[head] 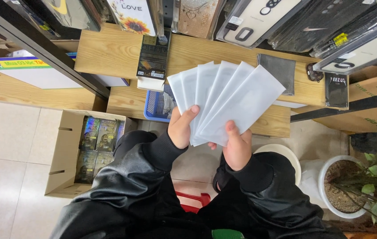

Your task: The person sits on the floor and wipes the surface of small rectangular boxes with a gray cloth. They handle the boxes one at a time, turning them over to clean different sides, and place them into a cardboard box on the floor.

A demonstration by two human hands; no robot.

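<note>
I hold several white flat sleeves (224,95) fanned out like cards above a low wooden bench (108,53). My left hand (181,126) grips the fan's lower left corner, thumb lying on the front. My right hand (237,148) pinches the lower right of the same fan, thumb on top. Both arms are in black shiny sleeves.
A blue basket (155,106) sits on the lower shelf under the fan. A cardboard box (64,152) of shiny packets stands on the floor at left. A grey cloth (278,71) and black packets lie on the bench. A white plant pot (330,186) stands at right, phone cases hang behind.
</note>
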